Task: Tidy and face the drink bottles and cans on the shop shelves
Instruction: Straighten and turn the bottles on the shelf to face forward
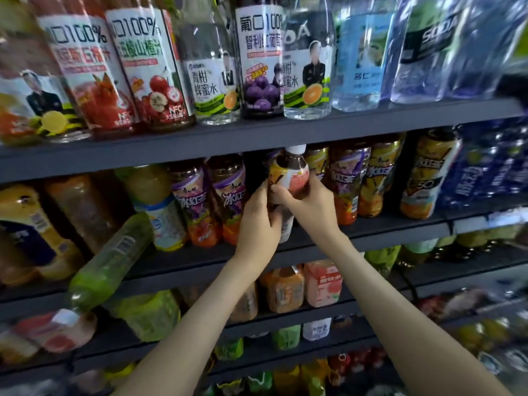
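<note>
A white-capped tea bottle with a yellow and pink label stands at the front of the second shelf, its cap just under the shelf above. My left hand grips its lower body from the left. My right hand grips it from the right, fingers curled over the label. Purple-labelled iced tea bottles stand to its left and similar ones to its right. A green bottle lies tipped over, sticking out diagonally from the second shelf at the left.
The top shelf carries juice bottles and clear water bottles. A tall yellow can and blue bottles stand at the right of the second shelf. Lower shelves hold orange and pink cartons and green packs.
</note>
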